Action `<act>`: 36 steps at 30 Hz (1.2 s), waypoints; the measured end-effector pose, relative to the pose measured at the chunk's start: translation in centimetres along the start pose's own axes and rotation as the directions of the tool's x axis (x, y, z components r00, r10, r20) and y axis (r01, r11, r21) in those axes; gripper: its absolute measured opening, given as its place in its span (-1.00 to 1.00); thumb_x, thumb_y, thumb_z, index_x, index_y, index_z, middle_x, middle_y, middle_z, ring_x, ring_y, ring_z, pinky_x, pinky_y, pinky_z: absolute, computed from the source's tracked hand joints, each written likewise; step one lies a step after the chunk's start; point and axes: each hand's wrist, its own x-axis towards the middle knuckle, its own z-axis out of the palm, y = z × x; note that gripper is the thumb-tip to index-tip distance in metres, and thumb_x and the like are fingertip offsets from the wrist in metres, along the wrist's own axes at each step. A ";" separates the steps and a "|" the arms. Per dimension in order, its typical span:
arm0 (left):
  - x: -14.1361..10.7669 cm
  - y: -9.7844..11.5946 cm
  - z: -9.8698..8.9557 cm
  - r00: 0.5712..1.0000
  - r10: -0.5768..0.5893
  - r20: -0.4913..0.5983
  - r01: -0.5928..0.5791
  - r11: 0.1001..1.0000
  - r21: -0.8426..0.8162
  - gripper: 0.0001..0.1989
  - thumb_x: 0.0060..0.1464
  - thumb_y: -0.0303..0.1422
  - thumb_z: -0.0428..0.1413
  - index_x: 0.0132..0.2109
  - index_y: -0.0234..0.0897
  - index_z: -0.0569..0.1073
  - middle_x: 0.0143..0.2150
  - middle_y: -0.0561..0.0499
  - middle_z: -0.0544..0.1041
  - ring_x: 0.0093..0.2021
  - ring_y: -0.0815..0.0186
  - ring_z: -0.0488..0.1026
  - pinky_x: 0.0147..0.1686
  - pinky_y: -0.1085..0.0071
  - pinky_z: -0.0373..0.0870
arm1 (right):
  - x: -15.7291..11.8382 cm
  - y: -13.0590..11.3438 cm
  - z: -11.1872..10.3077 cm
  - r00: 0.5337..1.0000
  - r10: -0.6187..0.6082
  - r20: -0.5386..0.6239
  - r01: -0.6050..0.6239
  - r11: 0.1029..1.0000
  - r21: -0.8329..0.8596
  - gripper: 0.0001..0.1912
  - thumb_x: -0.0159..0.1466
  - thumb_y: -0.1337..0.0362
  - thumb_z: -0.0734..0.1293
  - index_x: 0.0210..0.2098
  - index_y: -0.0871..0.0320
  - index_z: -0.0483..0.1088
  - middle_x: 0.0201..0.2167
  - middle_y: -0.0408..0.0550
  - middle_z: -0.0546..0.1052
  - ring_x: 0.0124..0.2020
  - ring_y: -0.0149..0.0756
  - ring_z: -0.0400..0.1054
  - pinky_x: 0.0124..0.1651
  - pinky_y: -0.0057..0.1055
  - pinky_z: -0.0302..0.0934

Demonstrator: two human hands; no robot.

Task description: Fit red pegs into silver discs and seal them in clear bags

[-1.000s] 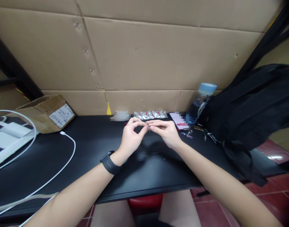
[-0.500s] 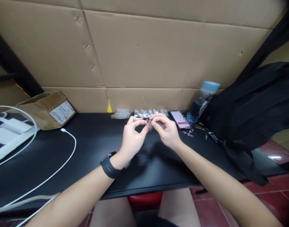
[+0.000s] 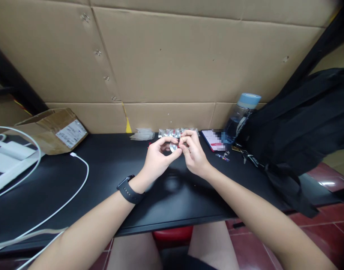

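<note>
My left hand (image 3: 160, 153) pinches a small round silvery disc (image 3: 173, 147) between thumb and fingers, above the black desk. Opposite it, my right hand (image 3: 193, 153) is closed, its thumb and fingertips pressed together at the disc's right edge. A bit of red shows between the hands; what it belongs to is too small to tell. Just behind the fingers lies a row of clear packets (image 3: 167, 133) with shiny round pieces inside. Left of them rest some whitish translucent bags (image 3: 143, 134).
A phone (image 3: 214, 140), keys (image 3: 245, 156) and a blue-capped bottle (image 3: 242, 116) stand or lie at the right, beside a black backpack (image 3: 298, 120). An open cardboard box (image 3: 55, 131) and a white cable (image 3: 86, 176) are at the left. A cardboard wall (image 3: 172, 67) closes the back.
The disc has turned from nearly edge-on to showing its shiny silver face. Both hands remain together around it, and the view has shifted slightly.
</note>
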 end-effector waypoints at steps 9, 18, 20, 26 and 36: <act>0.2 0.0 -0.8 0.991 0.109 0.072 -0.127 0.926 0.357 -0.94 0.09 -0.35 0.27 -0.25 -0.19 0.63 -0.18 -0.01 0.62 -0.18 0.21 0.54 -0.09 0.31 0.42 | -0.1 0.4 -0.6 1.000 0.000 -0.020 -0.002 0.998 -0.059 -0.85 0.47 0.23 0.16 -0.23 0.08 0.28 -0.08 0.06 0.25 0.04 -0.11 0.25 0.17 -0.07 0.23; 1.2 -2.5 -2.7 0.987 -0.029 0.158 -0.087 0.728 0.680 -0.87 0.18 -0.24 0.24 -0.27 -0.11 0.68 -0.20 0.00 0.63 -0.14 0.16 0.50 -0.10 0.27 0.27 | 0.0 5.7 -1.7 0.953 0.178 0.245 -0.085 0.934 -0.348 -0.78 0.37 0.22 0.33 -0.01 0.11 0.43 -0.01 0.10 0.49 0.05 -0.06 0.35 0.13 -0.07 0.22; 1.1 -3.1 -2.9 0.973 -0.087 0.212 -0.095 0.691 0.716 -0.85 0.23 -0.26 0.18 -0.22 -0.11 0.66 -0.20 0.02 0.66 -0.15 0.19 0.51 -0.09 0.28 0.23 | -0.2 7.0 -2.0 0.896 0.311 0.317 -0.129 0.866 -0.484 -0.66 0.31 0.22 0.40 0.07 0.12 0.45 0.09 0.14 0.49 0.08 0.00 0.35 0.12 -0.06 0.23; 1.1 -3.5 -3.0 0.917 -0.183 0.353 -0.195 0.568 0.800 -0.87 0.22 -0.23 0.18 -0.20 -0.09 0.62 -0.22 0.05 0.66 -0.11 0.16 0.53 -0.05 0.23 0.16 | 0.1 8.6 -1.9 0.861 0.382 0.336 -0.168 0.837 -0.521 -0.72 0.28 0.26 0.42 -0.02 0.13 0.52 -0.11 0.05 0.62 -0.11 -0.15 0.48 0.02 -0.24 0.29; 3.6 -4.7 -10.3 0.936 -0.212 0.280 -0.168 0.429 0.887 -0.86 0.05 -0.30 0.26 -0.19 -0.15 0.58 -0.16 0.00 0.63 -0.16 0.14 0.54 -0.25 0.34 0.35 | 0.2 8.7 -2.2 0.911 0.361 0.200 -0.285 0.900 -0.329 -0.66 0.21 0.27 0.48 -0.02 0.12 0.46 -0.12 0.01 0.63 -0.17 -0.20 0.51 -0.01 -0.25 0.36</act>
